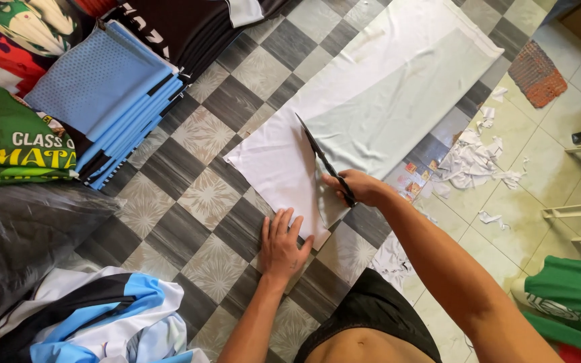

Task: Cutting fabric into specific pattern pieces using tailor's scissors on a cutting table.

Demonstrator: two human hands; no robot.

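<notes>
White fabric (371, 101) lies spread in a long strip across the checkered floor (216, 195), running from just in front of me toward the far right corner. I see my right hand (361, 187) with its grip clamped on the handles of a pair of dark scissors (324, 160) — the blades point away from me and lie over the cloth near its near end. My left hand (280, 245) lies flat, fingers spread, pressing the near corner of the fabric against the floor. At the left edge of the floor sits a stack of folded blue mesh cloth (105, 84), with a folded green shirt (15, 138) beside it. White scraps (472, 161) lie on the pale tiles to the right — just beside the strip.
</notes>
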